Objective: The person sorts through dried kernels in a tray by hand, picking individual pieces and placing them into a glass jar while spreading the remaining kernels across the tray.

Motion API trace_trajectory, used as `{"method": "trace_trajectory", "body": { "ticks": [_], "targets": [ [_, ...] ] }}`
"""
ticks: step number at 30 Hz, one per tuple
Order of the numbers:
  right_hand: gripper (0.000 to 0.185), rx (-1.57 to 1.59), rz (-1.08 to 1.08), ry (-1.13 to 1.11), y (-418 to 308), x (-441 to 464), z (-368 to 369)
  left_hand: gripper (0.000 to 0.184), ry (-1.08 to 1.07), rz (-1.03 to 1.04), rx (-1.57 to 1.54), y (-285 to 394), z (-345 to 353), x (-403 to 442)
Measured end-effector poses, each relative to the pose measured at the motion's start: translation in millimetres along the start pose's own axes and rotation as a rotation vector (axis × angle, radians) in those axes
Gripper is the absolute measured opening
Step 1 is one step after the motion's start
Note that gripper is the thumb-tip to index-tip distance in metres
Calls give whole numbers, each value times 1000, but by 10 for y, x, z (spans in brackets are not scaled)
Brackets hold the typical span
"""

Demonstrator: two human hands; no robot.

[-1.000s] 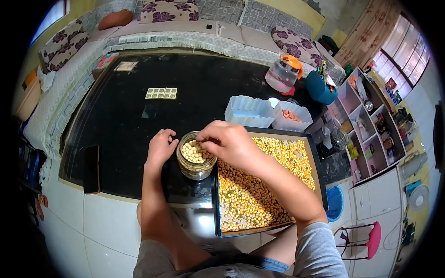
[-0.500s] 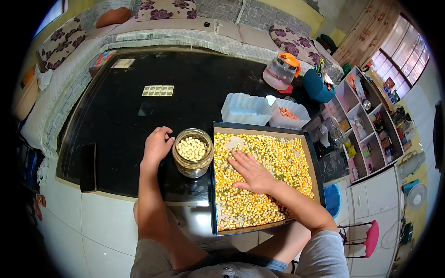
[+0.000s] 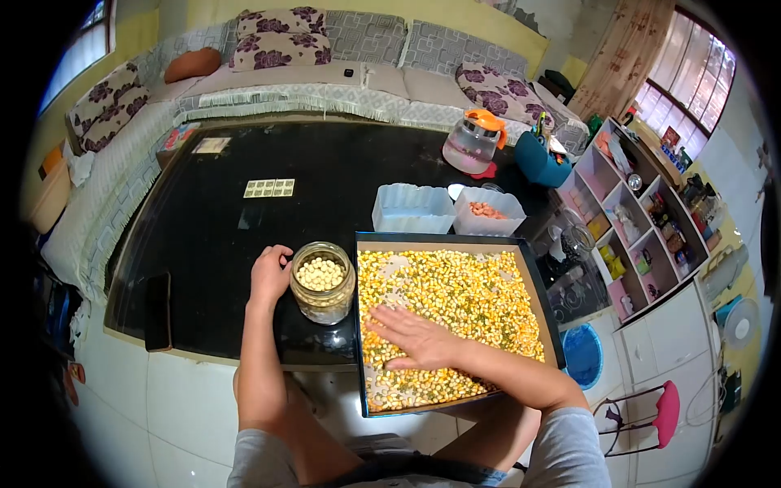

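My right hand (image 3: 419, 336) lies flat on the yellow corn kernels (image 3: 480, 285), palm down with its fingers spread. Small green beans and some paler round beans are mixed among the kernels. They cover the bottom of a shallow dark-rimmed cardboard tray (image 3: 555, 333), where bare patches show near the left side. Just left of the tray stands an open glass jar (image 3: 323, 305) filled with pale round beans (image 3: 320, 275). Beside this jar my left hand (image 3: 270, 276) rests on the black table, its fingers loosely curled and nothing visible in them.
Behind the tray stand a translucent plastic container (image 3: 413, 210) and another holding pinkish nuts (image 3: 488, 210). Farther back are an orange-lidded pitcher (image 3: 472, 145) and a teal holder (image 3: 541, 160). A phone (image 3: 159, 311) lies at the left table edge; a blue bin (image 3: 582, 356) stands right.
My right hand has slid left and slightly nearer over the kernels, still flat. The camera view has shifted a little. My left hand stays beside the jar.
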State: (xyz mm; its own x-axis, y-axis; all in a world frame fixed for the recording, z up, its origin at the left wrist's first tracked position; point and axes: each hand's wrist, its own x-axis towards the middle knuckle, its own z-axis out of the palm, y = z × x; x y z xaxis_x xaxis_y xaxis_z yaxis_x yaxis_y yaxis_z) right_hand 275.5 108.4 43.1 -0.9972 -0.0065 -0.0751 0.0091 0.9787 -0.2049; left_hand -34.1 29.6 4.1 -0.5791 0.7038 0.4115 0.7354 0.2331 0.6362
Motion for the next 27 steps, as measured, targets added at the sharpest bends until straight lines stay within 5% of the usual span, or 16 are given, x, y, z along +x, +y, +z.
{"method": "trace_trajectory", "body": {
  "ticks": [8, 17, 24, 27],
  "targets": [
    [75, 6, -106, 27, -72, -29, 66, 17, 94, -4, -119, -74, 40, -60],
    [75, -3, 323, 118, 455, -307, -22, 35, -93, 152, 6, -61, -68, -412],
    [74, 36, 457, 200, 707, -418, -13, 35, -92, 92, 122, 33, -85, -493],
    [58, 48, 435, 343, 691, -337, -104, 35, -65, 89, 137, 39, -81, -473]
  ]
}}
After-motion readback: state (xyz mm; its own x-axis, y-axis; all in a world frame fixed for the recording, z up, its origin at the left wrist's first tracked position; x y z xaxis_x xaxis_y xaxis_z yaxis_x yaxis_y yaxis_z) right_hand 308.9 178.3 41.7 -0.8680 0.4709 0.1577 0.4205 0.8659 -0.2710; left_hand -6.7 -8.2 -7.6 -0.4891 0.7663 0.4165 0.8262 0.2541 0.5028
